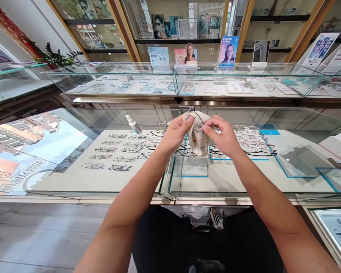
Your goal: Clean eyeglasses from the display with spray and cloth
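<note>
Left hand and right hand hold a beige cloth above the glass display table.
The left fingers pinch its upper left; the right fingers pinch its right side, near a thin dark eyeglass temple. A white spray bottle stands leftward.

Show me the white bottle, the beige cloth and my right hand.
White bottle (134, 125): head view, on its body.
Beige cloth (199, 141): head view, on its hanging part.
Right hand (224, 135): head view, on its back.
</note>
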`<control>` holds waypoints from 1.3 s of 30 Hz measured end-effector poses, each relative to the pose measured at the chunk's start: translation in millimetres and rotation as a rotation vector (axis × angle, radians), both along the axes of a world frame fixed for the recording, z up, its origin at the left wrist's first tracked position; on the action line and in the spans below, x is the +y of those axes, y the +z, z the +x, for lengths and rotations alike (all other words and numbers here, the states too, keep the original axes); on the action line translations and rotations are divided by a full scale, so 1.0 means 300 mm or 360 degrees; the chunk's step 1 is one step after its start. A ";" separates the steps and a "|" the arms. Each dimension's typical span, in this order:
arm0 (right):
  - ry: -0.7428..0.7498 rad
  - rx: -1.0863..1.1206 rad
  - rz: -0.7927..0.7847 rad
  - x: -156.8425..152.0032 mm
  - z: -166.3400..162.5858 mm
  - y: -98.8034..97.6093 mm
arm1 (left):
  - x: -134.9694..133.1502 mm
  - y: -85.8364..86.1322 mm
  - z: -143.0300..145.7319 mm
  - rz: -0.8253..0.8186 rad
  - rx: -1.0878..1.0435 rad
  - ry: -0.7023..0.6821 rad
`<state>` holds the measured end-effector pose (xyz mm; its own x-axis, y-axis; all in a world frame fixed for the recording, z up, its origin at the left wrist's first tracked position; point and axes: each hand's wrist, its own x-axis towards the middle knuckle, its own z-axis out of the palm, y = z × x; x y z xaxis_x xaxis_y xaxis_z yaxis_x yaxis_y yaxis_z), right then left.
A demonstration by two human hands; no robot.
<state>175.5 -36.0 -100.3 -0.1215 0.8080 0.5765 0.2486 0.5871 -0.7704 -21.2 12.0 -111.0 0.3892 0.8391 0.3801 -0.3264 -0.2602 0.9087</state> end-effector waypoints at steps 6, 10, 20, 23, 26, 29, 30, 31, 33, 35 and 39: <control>0.0152 0.0168 -0.0246 -0.001 0.004 0.005 | -0.019 0.018 -0.006 0.0011 0.0100 -0.0004; 0.0269 0.0233 -0.0323 -0.007 -0.005 0.011 | -0.032 0.006 0.018 0.0043 0.0005 0.0210; 0.0532 0.0303 -0.0561 -0.001 -0.004 0.016 | -0.020 -0.009 0.035 0.0018 -0.0165 0.0390; 0.0566 0.0306 -0.0588 0.007 0.021 0.021 | -0.022 0.004 0.024 0.0000 -0.0147 0.0267; 0.0561 0.0358 -0.0572 0.011 0.038 0.025 | -0.031 0.022 0.010 -0.0033 -0.0067 0.0104; 0.0531 0.0393 -0.0592 0.013 0.042 0.025 | -0.039 0.033 0.000 -0.0091 0.0006 0.0001; 0.0522 0.0401 -0.0611 0.013 0.041 0.024 | -0.040 0.034 -0.001 -0.0093 0.0019 -0.0007; 0.0516 0.0408 -0.0633 0.013 0.039 0.023 | -0.040 0.034 -0.001 -0.0084 0.0029 -0.0003; 0.0522 0.0427 -0.0672 0.013 0.035 0.021 | -0.039 0.031 0.000 -0.0052 0.0040 0.0023; 0.0538 0.0433 -0.0689 0.013 0.031 0.019 | -0.039 0.027 0.004 -0.0033 0.0034 0.0064; 0.0574 0.0404 -0.0679 0.004 0.021 0.020 | -0.050 0.028 0.012 -0.0009 0.0002 0.0162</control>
